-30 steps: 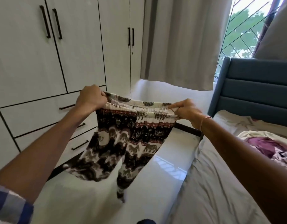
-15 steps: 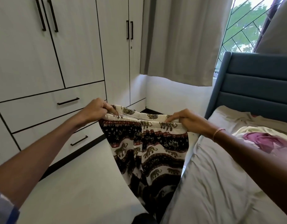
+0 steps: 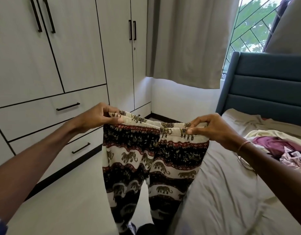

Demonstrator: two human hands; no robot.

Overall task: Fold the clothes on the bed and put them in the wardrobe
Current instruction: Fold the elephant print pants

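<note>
Upper left of the frame: the wardrobe, flat white panels divided by thin dark lines, with slim black bar handles. All its doors are closed, so its contents cannot be seen. Below them are two drawers, also closed, each with a horizontal black pull.

Lower left: a pale, smooth floor with a slight sheen.

Centre left: the left hand pinches one end of the waistband, thumb pressed against curled fingers.

Centre: the trousers hang in the air between the two hands, over the floor just beside the edge of the bed, well apart from the wardrobe. The fabric is thin and soft. It is printed in cream, black and dark red bands carrying rows of small elephants. The waistband is gathered and cream. Both legs drop straight to the lower edge of the frame.

Upper centre: a greyish curtain falls in loose vertical folds.

Centre right: the right hand grips the other end of the waistband, fingers curled over the top and thumb at the front. A thin bracelet circles its wrist.

Upper right: a window with a diagonal metal grille.

Right: the bed, its pale sheet creased, stands against a blue padded headboard with horizontal channels. On the sheet lies a crumpled heap of clothes, maroon and pale pink, unfolded.
</note>
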